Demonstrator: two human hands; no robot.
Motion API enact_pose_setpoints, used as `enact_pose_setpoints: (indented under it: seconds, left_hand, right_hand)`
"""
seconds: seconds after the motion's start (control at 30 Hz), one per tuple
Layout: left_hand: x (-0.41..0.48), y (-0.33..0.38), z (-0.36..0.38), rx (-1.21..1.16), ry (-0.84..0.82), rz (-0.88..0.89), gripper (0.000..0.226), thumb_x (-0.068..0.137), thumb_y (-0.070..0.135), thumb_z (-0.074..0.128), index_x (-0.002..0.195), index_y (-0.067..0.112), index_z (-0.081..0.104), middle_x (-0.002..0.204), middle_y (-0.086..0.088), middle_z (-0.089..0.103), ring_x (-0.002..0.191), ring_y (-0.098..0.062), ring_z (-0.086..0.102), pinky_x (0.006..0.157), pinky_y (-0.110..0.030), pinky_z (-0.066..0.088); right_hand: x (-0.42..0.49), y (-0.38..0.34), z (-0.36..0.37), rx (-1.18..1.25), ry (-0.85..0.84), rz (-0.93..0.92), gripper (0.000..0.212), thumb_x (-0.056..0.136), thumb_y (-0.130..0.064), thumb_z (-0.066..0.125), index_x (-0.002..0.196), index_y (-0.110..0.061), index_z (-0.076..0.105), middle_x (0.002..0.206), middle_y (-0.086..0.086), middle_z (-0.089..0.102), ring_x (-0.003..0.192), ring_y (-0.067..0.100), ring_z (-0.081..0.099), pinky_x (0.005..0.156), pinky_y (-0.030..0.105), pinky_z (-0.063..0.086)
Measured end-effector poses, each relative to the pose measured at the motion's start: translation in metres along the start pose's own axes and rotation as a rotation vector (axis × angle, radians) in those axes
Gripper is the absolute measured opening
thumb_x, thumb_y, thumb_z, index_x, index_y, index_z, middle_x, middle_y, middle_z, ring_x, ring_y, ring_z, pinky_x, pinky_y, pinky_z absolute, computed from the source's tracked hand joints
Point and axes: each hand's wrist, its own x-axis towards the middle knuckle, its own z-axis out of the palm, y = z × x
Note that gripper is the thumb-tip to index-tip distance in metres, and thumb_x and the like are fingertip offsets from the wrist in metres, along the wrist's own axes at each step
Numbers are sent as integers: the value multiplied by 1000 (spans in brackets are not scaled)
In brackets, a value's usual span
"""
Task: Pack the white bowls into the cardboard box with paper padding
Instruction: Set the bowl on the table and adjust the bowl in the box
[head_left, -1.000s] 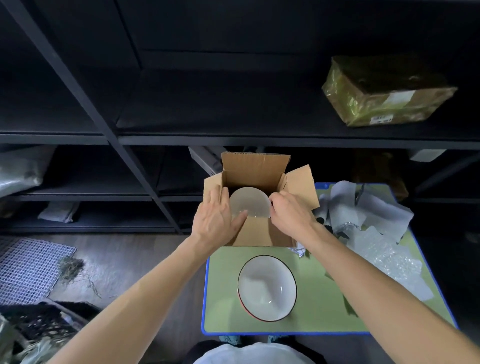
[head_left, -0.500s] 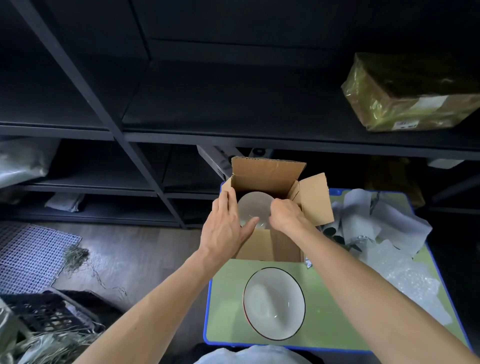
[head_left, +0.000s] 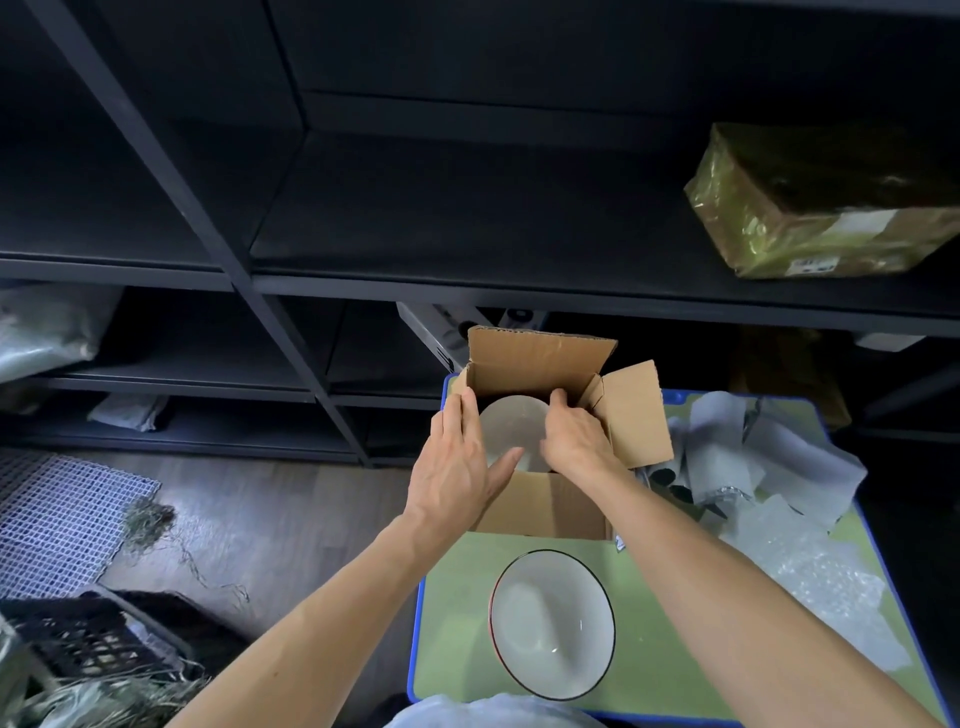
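An open cardboard box (head_left: 550, 506) stands at the far end of a small green table (head_left: 452, 587) with a blue rim. Inside its mouth sits a white bowl (head_left: 511, 423), held on both sides. My left hand (head_left: 460, 467) grips the bowl's left edge, thumb across the front. My right hand (head_left: 574, 441) holds its right edge, fingers reaching down into the box. A second white bowl with a dark red rim (head_left: 553, 623) rests upright on the table nearer to me. Crumpled white paper (head_left: 727, 452) lies to the right of the box.
Bubble wrap (head_left: 810, 571) covers the table's right side. Dark metal shelving (head_left: 363, 280) stands behind the table, with a taped parcel (head_left: 826, 208) on the upper right shelf. On the floor at left are a white mesh mat (head_left: 57, 525) and a black crate (head_left: 88, 639) with straw.
Both hands have sunk lower into the box with the bowl, which now sits deeper between the flaps. The view has tilted, so the table appears lower in the frame.
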Motion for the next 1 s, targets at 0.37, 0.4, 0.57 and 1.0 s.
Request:
enact_pose_setpoints:
  seconds: [0.37,0.4,0.57,1.0]
  left_hand:
    - [0,-5,-12,-153,-36,-18,75,97,59,37,147,4,30,138,-11,41,114,-26,44,95,-34,46]
    - [0,-6,-15,-151,-17,-17,68,98,58,36,143,6,36,133,-10,45,110,-26,45,92,-34,46]
    - [0,-2,-40,-237,58,-8,45,99,51,38,122,16,55,109,-1,55,95,-20,45,85,-33,44]
    - [-57,20,-90,-653,-207,-90,16,98,28,44,111,21,48,73,-4,64,67,-25,66,61,-46,54]
  right_hand:
    - [-28,6,-30,38,250,-82,21,88,-4,56,103,-8,42,100,17,67,90,34,64,50,31,28]
    - [-33,8,-34,58,279,-90,20,86,-3,55,100,-8,41,95,16,66,86,33,62,50,32,26]
    - [-56,18,-58,136,362,-107,22,79,0,52,98,-10,48,79,8,59,70,28,49,45,32,32]
    - [-160,55,-56,284,267,-106,15,94,-11,42,108,-15,46,79,5,54,79,32,48,60,38,29]
